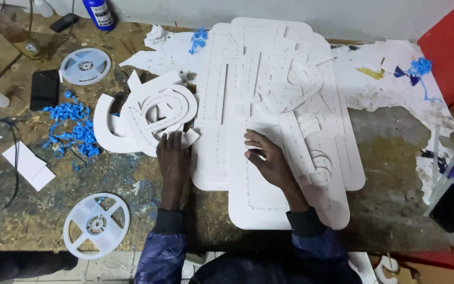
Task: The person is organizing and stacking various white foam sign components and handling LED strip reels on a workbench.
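A pile of flat white cut-out letter shapes (269, 89) covers the middle of a worn workbench (390, 173). My left hand (172, 158) lies flat, fingers on the lower edge of a stack of curved white pieces (158, 113) to the left of the pile. My right hand (266, 158) rests with fingers spread on a large white panel (253, 200) that has rows of small dots along its edges. Neither hand grips anything.
Two white empty reels (96, 223) (85, 66) lie on the left, with blue peeled strips (74, 131) between them. A black phone (44, 89) lies at left, another dark phone (451, 206) at right. A blue bottle (99, 13) stands at the back. A red surface (450, 47) is at right.
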